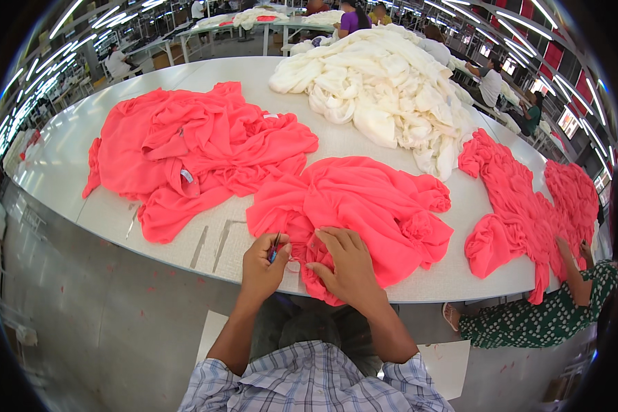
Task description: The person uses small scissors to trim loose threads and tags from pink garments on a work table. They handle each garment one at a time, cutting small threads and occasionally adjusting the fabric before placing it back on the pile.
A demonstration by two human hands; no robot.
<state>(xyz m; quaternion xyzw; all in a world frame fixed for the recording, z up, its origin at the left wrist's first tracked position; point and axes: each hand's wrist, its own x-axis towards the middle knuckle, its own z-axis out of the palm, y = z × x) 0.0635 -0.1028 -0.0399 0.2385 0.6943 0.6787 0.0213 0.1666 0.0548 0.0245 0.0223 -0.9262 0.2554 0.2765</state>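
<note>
A coral-pink garment (360, 190) of thin fabric lies bunched at the near edge of a white table, in front of me. My left hand (263, 265) is closed around a small pair of thread snips (274, 248), its blades pointing up, just left of the garment's near end. Spread over that near end, my right hand (347, 265) has its thumb and fingers on the gathered cloth. A small pale tag (293, 267) shows between the hands. Left of this garment, a heap of similar pink garments (201, 139) carries a white label (187, 176).
A large pile of cream-white fabric (376, 82) covers the table's far right part. At the right, a co-worker in a green patterned garment (535, 314) handles more ruched pink cloth (525, 201). The table's curved near edge (422, 301) runs before me; other people sit farther off.
</note>
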